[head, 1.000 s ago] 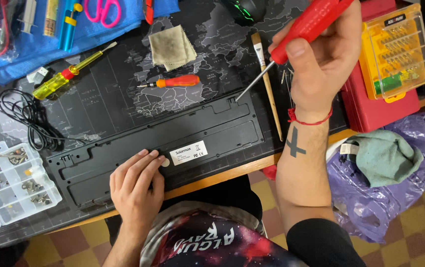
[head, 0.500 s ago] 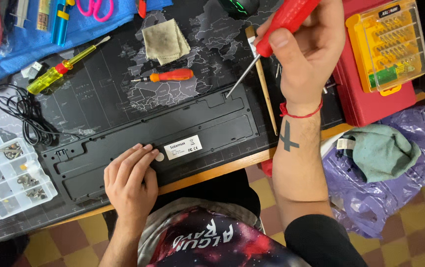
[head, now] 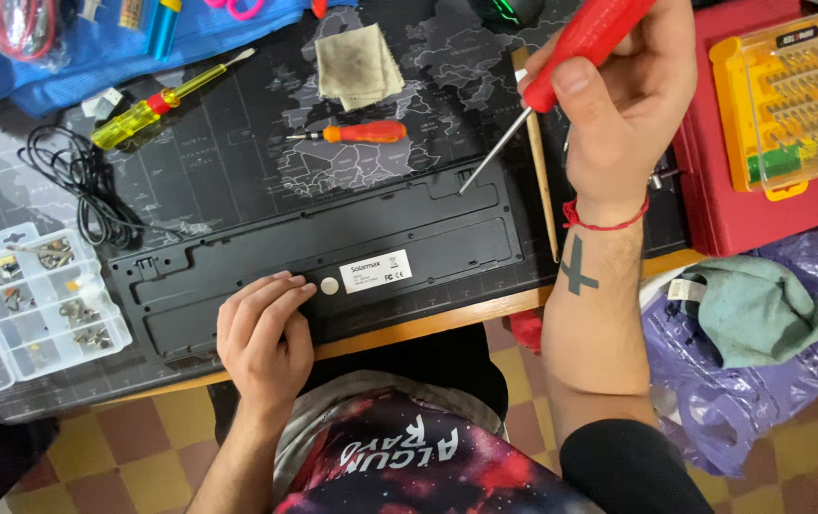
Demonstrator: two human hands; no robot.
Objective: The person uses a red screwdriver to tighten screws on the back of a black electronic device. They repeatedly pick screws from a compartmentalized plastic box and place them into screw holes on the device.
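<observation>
A black keyboard (head: 409, 238) lies face down on a dark desk mat printed with a map (head: 237, 171). My left hand (head: 264, 333) rests flat on its near edge, beside a white label. My right hand (head: 628, 95) grips a red-handled screwdriver (head: 561, 62). Its metal tip touches the keyboard's back at the far right corner.
On the mat lie a small orange screwdriver (head: 356, 132), a yellow one (head: 157, 100), a grey cloth (head: 359, 62) and a coiled black cable (head: 80, 186). A clear parts box (head: 42, 305) stands at left. A red case (head: 742, 205) with a yellow bit set (head: 789, 95) stands at right.
My right hand has brought the screwdriver tip down to the keyboard's far right corner. My left hand stays on the near edge.
</observation>
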